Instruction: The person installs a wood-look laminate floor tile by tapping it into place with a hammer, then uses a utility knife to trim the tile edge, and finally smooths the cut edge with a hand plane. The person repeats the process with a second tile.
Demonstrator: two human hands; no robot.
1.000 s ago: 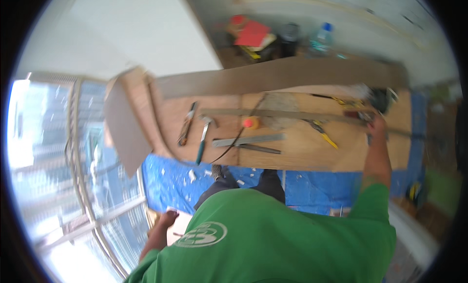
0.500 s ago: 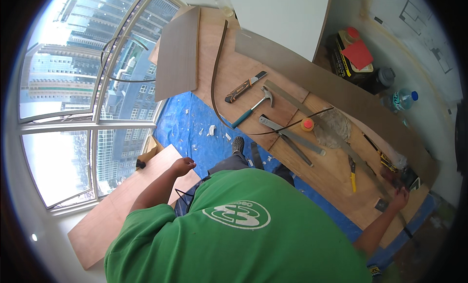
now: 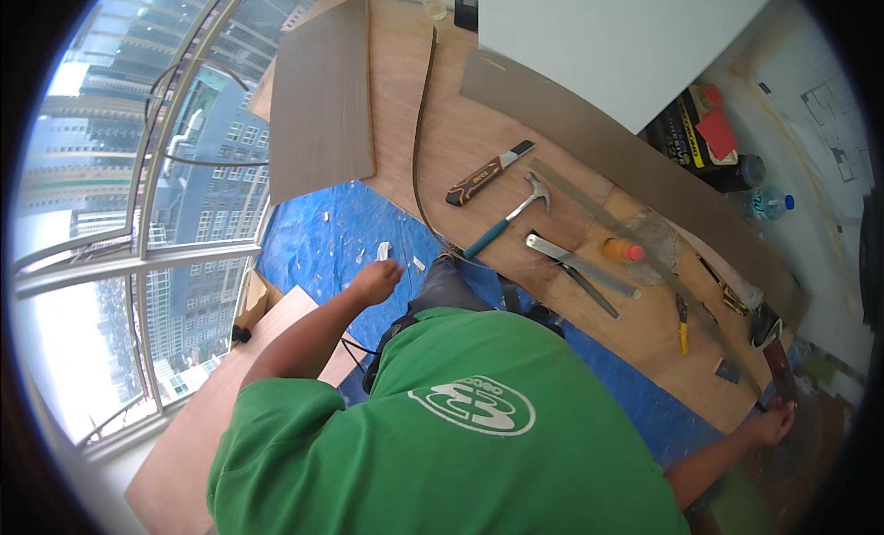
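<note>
My left hand [image 3: 376, 282] hangs over the blue floor sheet, its fingers curled, with nothing visible in it. At the right end of the wooden worktop [image 3: 387, 93], my right hand [image 3: 773, 423] is closed at the lower end of a dark reddish-brown strip [image 3: 781, 374]; the grip is partly hidden. Near that hand lie a small dark block [image 3: 727, 369] and a long metal straightedge [image 3: 589, 203]. Farther left on the worktop are a utility knife [image 3: 488, 174], a claw hammer [image 3: 486, 240] with a teal handle, a flat metal bar [image 3: 599, 272] and a yellow-handled tool [image 3: 682, 328].
A curved thin brown edging strip [image 3: 417, 148] lies along the worktop's left side. An orange bottle [image 3: 619, 250] with a red cap stands among the tools. A brown panel [image 3: 322, 93] overhangs the left. Debris dots the blue sheet [image 3: 322, 236]. Windows [image 3: 207, 167] line the left.
My left hand has moved up and right, its fingers more curled. My right hand has moved down past the worktop's end. The edging strip no longer crosses the tools, and the orange bottle has tipped.
</note>
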